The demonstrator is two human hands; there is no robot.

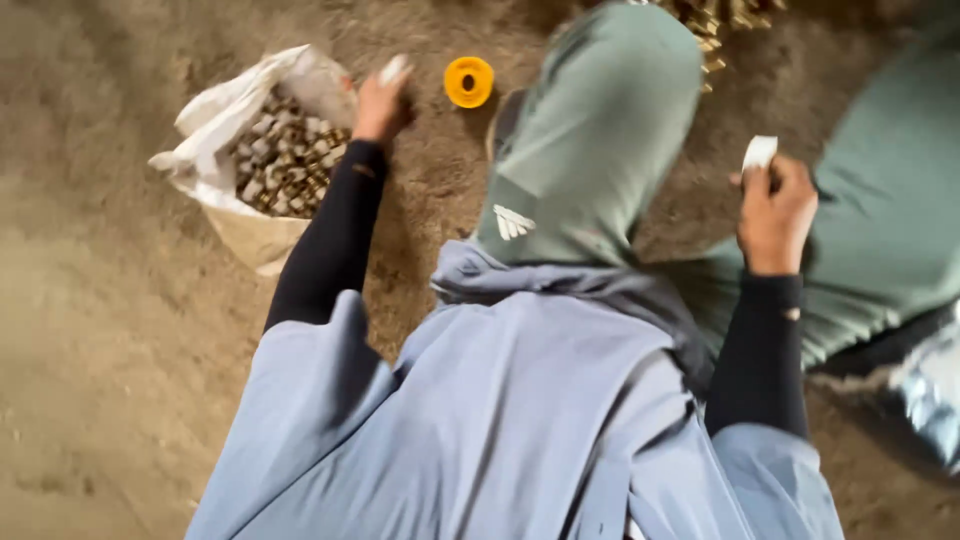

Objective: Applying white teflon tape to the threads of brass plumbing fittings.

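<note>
The left hand (381, 106) pinches a small white cylindrical piece (394, 68) at its fingertips, just beside the open white woven sack (215, 110) of small brass-and-white fittings (285, 158). A yellow plastic tape spool (469, 81) lies on the dirt floor (100, 300) just right of that grip. The right hand (775, 208) closes around a white tape strip (759, 152), above the green-trousered knee (590, 130) between the hands.

left hand (380, 105) holds a white piece (394, 68) over the sack (215, 115); right hand (775, 212) pinches another (759, 152).
</note>
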